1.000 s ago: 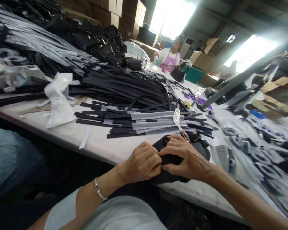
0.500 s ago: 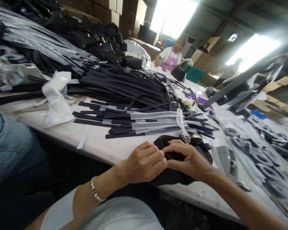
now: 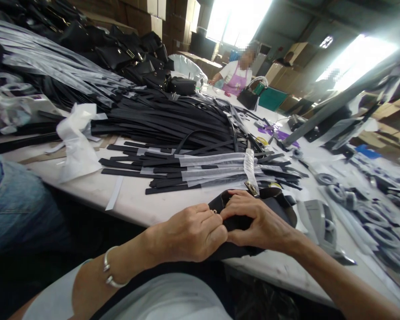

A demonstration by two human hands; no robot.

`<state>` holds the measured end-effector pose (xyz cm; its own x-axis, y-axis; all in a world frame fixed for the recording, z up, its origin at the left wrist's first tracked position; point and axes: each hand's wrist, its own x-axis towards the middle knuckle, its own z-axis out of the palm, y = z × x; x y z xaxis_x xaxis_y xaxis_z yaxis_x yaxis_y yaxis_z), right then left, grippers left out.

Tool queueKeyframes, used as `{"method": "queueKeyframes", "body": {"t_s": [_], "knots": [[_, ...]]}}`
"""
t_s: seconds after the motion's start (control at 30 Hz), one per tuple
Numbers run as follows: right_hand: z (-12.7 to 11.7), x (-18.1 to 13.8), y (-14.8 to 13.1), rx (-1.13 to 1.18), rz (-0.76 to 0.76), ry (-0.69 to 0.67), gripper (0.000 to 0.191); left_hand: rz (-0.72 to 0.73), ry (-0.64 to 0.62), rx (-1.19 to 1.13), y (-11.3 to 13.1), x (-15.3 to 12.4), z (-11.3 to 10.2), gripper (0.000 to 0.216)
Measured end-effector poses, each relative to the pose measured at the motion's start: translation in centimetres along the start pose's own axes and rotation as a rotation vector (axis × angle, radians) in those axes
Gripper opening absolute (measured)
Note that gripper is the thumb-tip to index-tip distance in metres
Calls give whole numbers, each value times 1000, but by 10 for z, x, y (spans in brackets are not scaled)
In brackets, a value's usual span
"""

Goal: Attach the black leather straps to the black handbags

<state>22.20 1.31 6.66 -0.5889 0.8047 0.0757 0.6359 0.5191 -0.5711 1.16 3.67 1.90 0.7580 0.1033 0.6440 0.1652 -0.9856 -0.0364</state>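
A big workroom is full of light, and a long white table holds lots of things. Take the black bag as the middle of a clock; it sits right at the table's near edge. At 12 o'clock, far off, is a person in a purple apron. Between 10 and 11 o'clock lies a pile of black straps. A grey tape holder is near, at 3 o'clock.

The left hand, at 9 o'clock, is curled tight and pinches the bag's side. A tiny gold bit peeks out by its fingers, but I can't tell what is tucked inside them. The right hand bends over the bag and grips it with thumb and pointing finger.

To do this well, I think the right hand should hold the bag steady while the left pinches gently, so the soft side doesn't crease. The metal clasp, at 12 o'clock, could scratch it.
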Motion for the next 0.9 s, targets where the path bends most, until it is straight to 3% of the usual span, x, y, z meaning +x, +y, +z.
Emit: {"method": "queueKeyframes", "body": {"t_s": [0.17, 0.43, 0.9], "knots": [[-7, 1, 3, 0, 39, -20, 32, -65, 15, -58, 8, -20, 1, 20], [-15, 2, 8, -4, 41, -74, 28, -214, 105, -120, 27, -65, 21, 18], [-17, -2, 8, 14, 96, -86, 26, -370, 119, -178, 49, -110, 22, 23]]}}
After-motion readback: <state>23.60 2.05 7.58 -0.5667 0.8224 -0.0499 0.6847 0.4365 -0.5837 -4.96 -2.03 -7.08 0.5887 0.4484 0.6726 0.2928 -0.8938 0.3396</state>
